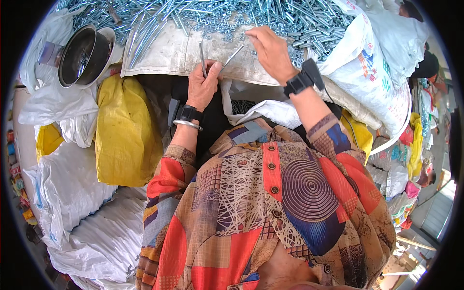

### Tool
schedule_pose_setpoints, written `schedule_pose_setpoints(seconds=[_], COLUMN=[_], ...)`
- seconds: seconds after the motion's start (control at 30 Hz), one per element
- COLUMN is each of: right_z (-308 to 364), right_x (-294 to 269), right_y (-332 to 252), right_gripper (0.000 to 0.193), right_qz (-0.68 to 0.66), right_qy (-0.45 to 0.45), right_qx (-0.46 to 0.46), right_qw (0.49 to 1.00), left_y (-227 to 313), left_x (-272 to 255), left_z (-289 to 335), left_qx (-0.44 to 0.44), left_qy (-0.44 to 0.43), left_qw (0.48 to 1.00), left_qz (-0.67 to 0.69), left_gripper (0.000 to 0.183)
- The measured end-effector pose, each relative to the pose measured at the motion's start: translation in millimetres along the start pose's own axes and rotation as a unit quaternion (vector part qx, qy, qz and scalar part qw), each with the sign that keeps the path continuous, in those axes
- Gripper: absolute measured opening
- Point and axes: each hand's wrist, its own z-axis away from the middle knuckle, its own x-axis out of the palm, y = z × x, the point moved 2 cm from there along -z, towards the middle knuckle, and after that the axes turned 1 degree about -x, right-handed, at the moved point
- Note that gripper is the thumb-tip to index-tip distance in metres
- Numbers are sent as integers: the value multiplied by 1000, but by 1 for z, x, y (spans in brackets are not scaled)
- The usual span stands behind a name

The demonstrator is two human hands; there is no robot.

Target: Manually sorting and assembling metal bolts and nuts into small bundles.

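Observation:
My left hand (202,87) is closed around two thin metal rods that stick up from its grip. One rod (202,57) stands nearly upright. The other rod (233,57) slants up to the right, its lower end hidden by my fingers. My right hand (272,52) reaches over the far part of the pale cloth, fingers bent and partly apart, beside a scatter of small metal nuts (227,30). No object shows between those fingers. Past both hands lies a large heap of silvery metal rods and tubes (309,19).
A dark round pan (79,55) with small metal pieces stands at the far left. The pale cloth (159,55) covers the work surface. A yellow sack (125,135) hangs below it, near white sacks (92,203). A white printed sack (367,67) stands at the right.

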Motion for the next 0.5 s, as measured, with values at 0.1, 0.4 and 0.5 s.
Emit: schedule_pose_setpoints(seconds=[0.1,0.4,0.5], right_z=[-18,-12,-8], right_x=[9,25,15], right_y=[21,56,45], right_gripper=[20,19,19], right_qz=[55,87,-159], right_qy=[-59,-79,-57], right_qx=[-52,2,162], right_qw=[995,993,972], left_y=[3,6,4], left_x=[-1,2,3], left_z=[2,1,1], left_qx=[-3,26,9], left_qy=[-9,-5,-8], left_qw=[998,1000,1000], left_qz=[69,5,22], left_gripper=[26,21,21])
